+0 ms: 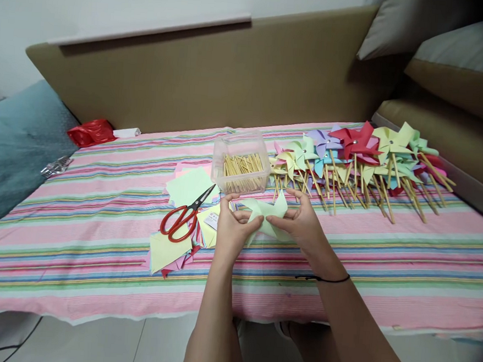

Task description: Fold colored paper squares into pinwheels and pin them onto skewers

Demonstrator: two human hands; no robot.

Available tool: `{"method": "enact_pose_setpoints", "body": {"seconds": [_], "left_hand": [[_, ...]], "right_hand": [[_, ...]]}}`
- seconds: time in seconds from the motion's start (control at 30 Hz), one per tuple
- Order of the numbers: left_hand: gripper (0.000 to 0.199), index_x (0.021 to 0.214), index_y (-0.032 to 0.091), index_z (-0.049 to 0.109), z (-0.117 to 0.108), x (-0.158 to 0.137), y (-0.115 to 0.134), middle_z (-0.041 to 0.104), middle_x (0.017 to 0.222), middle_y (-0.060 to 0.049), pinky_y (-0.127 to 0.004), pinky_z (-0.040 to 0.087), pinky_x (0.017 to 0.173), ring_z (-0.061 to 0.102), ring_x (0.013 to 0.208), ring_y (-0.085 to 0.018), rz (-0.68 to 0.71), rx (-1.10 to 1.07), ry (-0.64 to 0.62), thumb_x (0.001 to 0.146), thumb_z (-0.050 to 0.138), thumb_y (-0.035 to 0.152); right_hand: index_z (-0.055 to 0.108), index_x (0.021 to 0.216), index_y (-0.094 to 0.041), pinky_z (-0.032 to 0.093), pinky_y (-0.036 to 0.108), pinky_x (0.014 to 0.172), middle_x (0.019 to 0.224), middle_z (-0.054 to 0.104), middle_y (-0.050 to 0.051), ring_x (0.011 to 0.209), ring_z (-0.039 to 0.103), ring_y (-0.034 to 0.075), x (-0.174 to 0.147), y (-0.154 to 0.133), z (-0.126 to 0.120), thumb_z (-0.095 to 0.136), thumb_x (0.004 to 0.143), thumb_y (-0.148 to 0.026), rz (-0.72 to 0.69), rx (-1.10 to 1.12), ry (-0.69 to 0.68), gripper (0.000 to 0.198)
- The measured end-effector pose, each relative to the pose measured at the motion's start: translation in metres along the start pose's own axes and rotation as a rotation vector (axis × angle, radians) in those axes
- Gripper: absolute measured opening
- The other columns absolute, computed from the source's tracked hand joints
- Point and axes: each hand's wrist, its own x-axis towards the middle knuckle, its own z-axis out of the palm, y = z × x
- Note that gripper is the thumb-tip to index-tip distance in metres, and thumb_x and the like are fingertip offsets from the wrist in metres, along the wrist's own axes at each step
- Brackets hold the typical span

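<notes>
A pale green paper pinwheel (266, 209), with no stick showing on it, is held up between both hands. My left hand (235, 224) pinches it from the left, thumb near the centre. From the right, my right hand (302, 221) grips it with its thumb also close to the middle. Just behind the hands stands a clear plastic box (241, 184) of short wooden sticks (242, 164). Red-handled scissors (185, 215) lie left of my left hand, on top of coloured paper squares (189, 185).
Many pinwheels on sticks (355, 142) lie heaped at the right. A red plastic bag (91, 133), a white roll (127, 133) and a small shiny packet (56, 166) are at the far left. The striped cloth (99, 209) reaches the front edge; cushions (461, 47) stand at the right.
</notes>
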Motion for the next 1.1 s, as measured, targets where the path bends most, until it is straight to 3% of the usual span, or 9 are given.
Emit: {"method": "enact_pose_setpoints", "body": {"seconds": [0.17,0.3,0.37,0.43,0.5,0.57,0.73,0.93,1.1], "left_hand": [[0.069,0.113,0.02,0.035,-0.005,0.001,0.0,0.068,0.063,0.001,-0.023,0.047,0.049,0.062,0.048,-0.014,0.028,0.025,0.051,0.059,0.077,0.023],[0.071,0.113,0.018,0.038,-0.019,0.003,0.004,0.068,0.062,0.002,-0.024,0.049,0.057,0.064,0.053,-0.015,0.076,-0.009,0.245,0.055,0.079,0.023],[0.071,0.11,0.018,0.039,-0.028,0.003,0.006,0.068,0.061,0.002,-0.025,0.049,0.059,0.064,0.052,-0.014,0.101,-0.074,0.32,0.052,0.08,0.022],[0.069,0.107,0.019,0.039,-0.034,0.004,0.008,0.068,0.06,0.002,-0.024,0.049,0.059,0.063,0.051,-0.013,0.121,-0.137,0.372,0.05,0.08,0.021],[0.068,0.104,0.019,0.04,-0.037,0.003,0.009,0.068,0.059,0.003,-0.023,0.048,0.059,0.062,0.05,-0.012,0.133,-0.171,0.411,0.049,0.08,0.019],[0.067,0.102,0.019,0.04,-0.037,0.003,0.01,0.067,0.058,0.003,-0.023,0.048,0.059,0.062,0.05,-0.012,0.138,-0.183,0.434,0.048,0.08,0.018],[0.066,0.102,0.019,0.039,-0.033,0.002,0.008,0.067,0.058,0.004,-0.025,0.048,0.056,0.062,0.048,-0.014,0.133,-0.175,0.409,0.049,0.08,0.019],[0.065,0.102,0.02,0.038,-0.033,0.002,0.005,0.069,0.059,0.002,-0.023,0.049,0.056,0.064,0.05,-0.013,0.149,-0.177,0.364,0.052,0.079,0.017],[0.062,0.103,0.021,0.036,-0.033,-0.005,0.002,0.07,0.061,0.002,-0.023,0.051,0.059,0.065,0.053,-0.013,0.166,-0.157,0.29,0.057,0.078,0.018]], "right_hand": [[0.033,0.13,-0.02,0.052,0.031,0.058,0.069,0.071,0.0,0.061,0.067,0.02,0.001,-0.004,-0.001,0.084,0.056,-0.031,-0.023,-0.008,-0.037,0.09],[0.05,0.11,-0.021,0.052,0.033,0.069,0.08,0.07,0.002,0.072,0.065,0.017,0.007,-0.005,-0.014,0.073,0.07,-0.04,-0.223,-0.048,0.124,0.05],[0.059,0.089,-0.021,0.05,0.034,0.072,0.082,0.068,0.004,0.079,0.063,0.019,0.013,0.0,-0.023,0.066,0.076,-0.038,-0.333,-0.25,0.185,0.023],[0.063,0.071,-0.02,0.048,0.038,0.078,0.086,0.067,0.006,0.088,0.062,0.022,0.019,0.008,-0.029,0.063,0.076,-0.031,-0.411,-0.598,0.154,0.013],[0.067,0.065,-0.02,0.043,0.042,0.088,0.095,0.068,0.008,0.098,0.059,0.025,0.026,0.019,-0.03,0.062,0.075,-0.023,-0.445,-0.902,0.093,0.012],[0.071,0.066,-0.02,0.039,0.044,0.094,0.103,0.068,0.008,0.107,0.054,0.027,0.032,0.028,-0.025,0.061,0.074,-0.018,-0.447,-1.044,0.059,0.012],[0.072,0.063,-0.02,0.034,0.05,0.093,0.113,0.067,0.008,0.118,0.043,0.034,0.038,0.04,-0.007,0.063,0.072,-0.015,-0.424,-1.151,0.049,0.014],[0.067,0.056,-0.017,0.031,0.053,0.094,0.102,0.071,0.009,0.119,0.042,0.038,0.038,0.04,0.0,0.057,0.071,-0.006,-0.439,-1.218,0.079,0.021],[0.059,0.051,-0.019,0.031,0.052,0.099,0.098,0.072,0.007,0.121,0.042,0.037,0.034,0.033,-0.006,0.055,0.068,-0.009,-0.477,-1.168,0.176,0.02]]}}
